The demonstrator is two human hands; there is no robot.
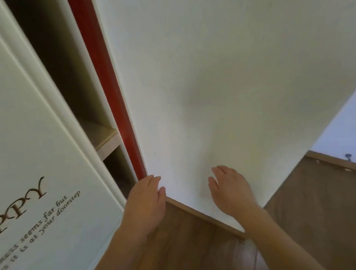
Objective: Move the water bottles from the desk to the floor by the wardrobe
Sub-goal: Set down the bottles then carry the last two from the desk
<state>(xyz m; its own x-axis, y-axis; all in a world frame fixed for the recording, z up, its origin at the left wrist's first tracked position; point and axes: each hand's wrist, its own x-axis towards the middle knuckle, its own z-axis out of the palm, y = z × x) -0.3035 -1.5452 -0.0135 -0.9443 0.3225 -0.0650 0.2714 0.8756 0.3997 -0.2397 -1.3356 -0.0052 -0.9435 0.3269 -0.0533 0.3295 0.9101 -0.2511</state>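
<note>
Left hand: stretched forward, back of the hand to the camera, low in front of the corner where the red strip meets the white wall.
Left fingers: straight and close together, released, grasping nothing.
Right hand: stretched forward beside the left one, apart from it, in front of the lower part of the white wall.
Right fingers: straight, thumb slightly out, released, grasping nothing; whether either hand touches the wall cannot be told.
Water bottle: possibly the pale, see-through shape on the floor at the foot of the wall, between the forearms and partly hidden by the right one; too blurred to be sure.
Wardrobe door: cream panel at the left, tilted in the view, with brown lettering reading in part "seems far but" and "is at your doorstep".
Wardrobe interior: dark opening between the door and the red strip, with a pale wooden shelf across it.
Red strip: narrow upright edge between the opening and the white wall.
Skirting: wood-coloured band along the base of the wall.
Floor: brown wood grain, seen below the wall and at the right.
Small fitting: dark, low on the far bluish wall, right.
</note>
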